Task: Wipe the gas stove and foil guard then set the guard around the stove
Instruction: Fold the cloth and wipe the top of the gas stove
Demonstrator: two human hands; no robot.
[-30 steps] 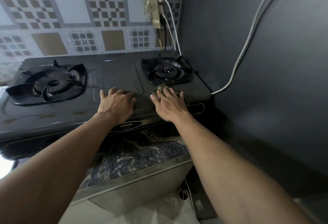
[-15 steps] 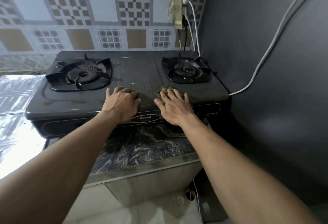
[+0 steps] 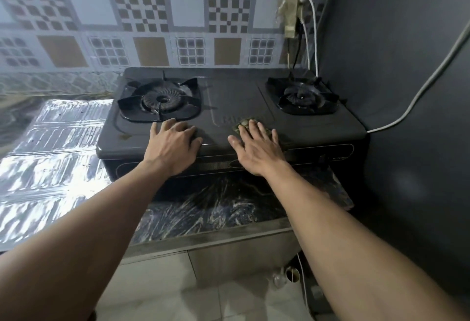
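A black two-burner gas stove (image 3: 229, 92) stands on a dark marbled counter. My left hand (image 3: 173, 146) lies flat on the stove's front middle, fingers apart, holding nothing. My right hand (image 3: 256, 147) presses flat on a small greenish scouring cloth (image 3: 245, 123), which shows only past my fingertips, between the two burners. The shiny foil guard (image 3: 53, 158) lies flat on the counter to the left of the stove.
A dark wall (image 3: 407, 66) closes in tight on the stove's right, with a white cable (image 3: 417, 97) running along it. A patterned tile wall (image 3: 152, 15) stands behind. A socket block (image 3: 292, 3) hangs at the back right. Counter edge (image 3: 216, 242) is below my arms.
The view has swung left, bringing the foil guard into sight. Both hands stay on the stove's front; the right hand with the cloth has shifted only slightly.
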